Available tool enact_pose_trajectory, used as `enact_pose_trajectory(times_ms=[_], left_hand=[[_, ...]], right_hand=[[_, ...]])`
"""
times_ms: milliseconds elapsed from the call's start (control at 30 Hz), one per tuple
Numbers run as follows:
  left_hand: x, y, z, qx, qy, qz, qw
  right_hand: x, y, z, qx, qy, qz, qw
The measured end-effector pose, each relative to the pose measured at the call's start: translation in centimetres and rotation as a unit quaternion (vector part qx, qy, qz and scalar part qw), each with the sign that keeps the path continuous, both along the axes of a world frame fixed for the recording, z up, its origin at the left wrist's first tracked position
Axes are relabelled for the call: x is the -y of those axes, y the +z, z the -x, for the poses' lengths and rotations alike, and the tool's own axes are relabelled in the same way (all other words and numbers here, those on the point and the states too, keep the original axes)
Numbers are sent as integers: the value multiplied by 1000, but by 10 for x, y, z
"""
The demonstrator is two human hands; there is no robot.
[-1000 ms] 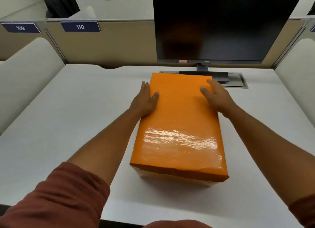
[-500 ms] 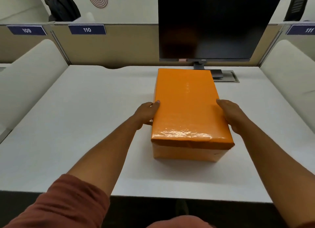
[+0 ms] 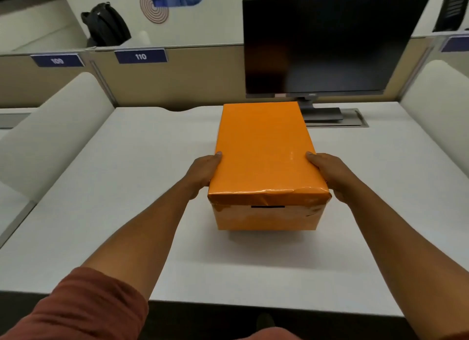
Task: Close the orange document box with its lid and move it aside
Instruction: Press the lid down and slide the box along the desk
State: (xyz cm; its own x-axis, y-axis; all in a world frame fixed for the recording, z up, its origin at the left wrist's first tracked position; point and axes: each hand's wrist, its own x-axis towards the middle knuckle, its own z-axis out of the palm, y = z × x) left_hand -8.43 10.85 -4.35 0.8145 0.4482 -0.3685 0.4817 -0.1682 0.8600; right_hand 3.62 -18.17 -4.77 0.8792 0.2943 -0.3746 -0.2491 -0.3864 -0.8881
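One orange document box (image 3: 264, 212), its one lid (image 3: 264, 149) on, sits on the desk (image 3: 114, 187); two hands, left hand (image 3: 204, 173) and right hand (image 3: 332, 174), each grip clasping a side.

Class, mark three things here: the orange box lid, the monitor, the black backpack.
orange box lid (image 3: 264, 149), head view, middle of its top face.
monitor (image 3: 327, 42), head view, centre of the dark screen.
black backpack (image 3: 106, 24), head view, its front.

Both hands slid from the lid (image 3: 264, 146) top to its near sides; box (image 3: 266, 216) seemingly lifted.
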Motion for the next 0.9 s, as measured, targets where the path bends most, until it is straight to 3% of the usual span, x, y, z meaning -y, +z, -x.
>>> enact_pose_trajectory(times_ms=[467, 900], left_hand=[[-130, 18, 32, 27, 110, -95, 989], [-311, 19, 65, 36, 120, -177, 976]], right_hand=[[-170, 5, -17, 46, 100, -42, 993], [-358, 0, 5, 33, 109, -86, 990]])
